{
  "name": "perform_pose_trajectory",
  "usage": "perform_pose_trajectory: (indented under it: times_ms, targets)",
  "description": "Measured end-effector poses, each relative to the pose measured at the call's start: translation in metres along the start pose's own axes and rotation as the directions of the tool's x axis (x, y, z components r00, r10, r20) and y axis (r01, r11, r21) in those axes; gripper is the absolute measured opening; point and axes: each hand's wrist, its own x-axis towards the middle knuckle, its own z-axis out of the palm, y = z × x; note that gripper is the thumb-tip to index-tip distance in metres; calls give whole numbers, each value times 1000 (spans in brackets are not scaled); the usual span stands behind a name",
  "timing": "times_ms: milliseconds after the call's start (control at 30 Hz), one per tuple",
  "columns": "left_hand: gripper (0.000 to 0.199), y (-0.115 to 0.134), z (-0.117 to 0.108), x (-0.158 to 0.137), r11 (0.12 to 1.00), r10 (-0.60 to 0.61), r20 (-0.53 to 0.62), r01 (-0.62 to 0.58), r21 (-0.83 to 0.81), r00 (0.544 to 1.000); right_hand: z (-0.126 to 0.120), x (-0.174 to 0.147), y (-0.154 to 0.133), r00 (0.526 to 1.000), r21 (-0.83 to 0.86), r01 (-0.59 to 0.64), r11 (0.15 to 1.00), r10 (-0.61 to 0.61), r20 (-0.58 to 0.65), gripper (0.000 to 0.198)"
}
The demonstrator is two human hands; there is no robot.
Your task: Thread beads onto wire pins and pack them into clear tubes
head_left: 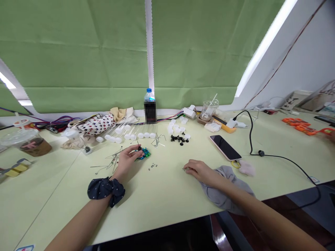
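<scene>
My left hand [128, 158], a dotted dark scrunchie [106, 190] at its wrist, pinches a small dark piece [139, 148] with a thin rod sticking up. It is right beside a pile of small blue and green parts [144, 153]. My right hand [200, 171] rests on the table with thumb and fingers closed on a tiny metal piece [184, 169]; its exact kind is too small to tell. Between the hands lie several tiny metal bits [153, 166]. Thin metal rods [111, 161] are scattered left of my left hand, and bent metal pins [158, 140] lie beyond it.
Behind are clear tubes [133, 129], white caps [147, 135], black plugs [180, 139] and a bottle [150, 109]. A phone [225, 147], grey cloth [225, 191] and black cable [282, 157] lie right. A lidded cup [31, 143] stands left. Another person's hand shows at far right.
</scene>
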Motion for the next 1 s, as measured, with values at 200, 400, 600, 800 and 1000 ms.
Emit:
perform_pose_trajectory:
  times_ms: [200, 400, 600, 800, 1000]
  targets:
    - [52, 0, 1, -1, 1000, 8, 6, -8, -12, 1000, 14, 14, -2, 1000, -44, -5, 999, 5, -11, 15]
    - [50, -2, 1, -1, 1000, 0, 9, 0, -25, 1000, 21, 55, -20, 995, -89, 95, 992, -92, 38, 14]
    - [48, -3, 1, -1, 1000, 16, 12, -16, -17, 1000, 46, 114, -34, 977, -12, 200, 980, -200, -70, 10]
    - [47, -2, 3, -3, 1000, 21, 24, -21, 2, 1000, 46, 123, -33, 980, 131, 191, 973, -180, -91, 12]
    - [45, -2, 3, -3, 1000, 13, 25, -13, -3, 1000, 30, 111, -33, 989, 251, 123, 960, -139, 45, 20]
